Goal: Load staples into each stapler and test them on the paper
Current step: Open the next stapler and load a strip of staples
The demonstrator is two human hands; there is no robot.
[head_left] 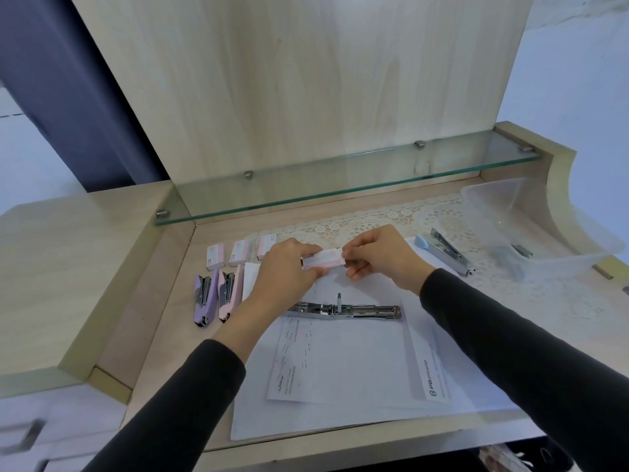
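Two words read clearly, "PB enterprise", on a paper strip (429, 369) at the right edge of the paper (340, 362) on the worktop (163, 318). Our left grip (289, 267) curls round one end of a pale staple box (323, 259) above the paper, and our right grip (384, 260) pinches the other end. We see an opened metal stapler (343, 310) lying on the paper beneath. Three more boxes (238, 253) sit at the left, beyond a purple stapler (203, 298) and a pink stapler (228, 294).
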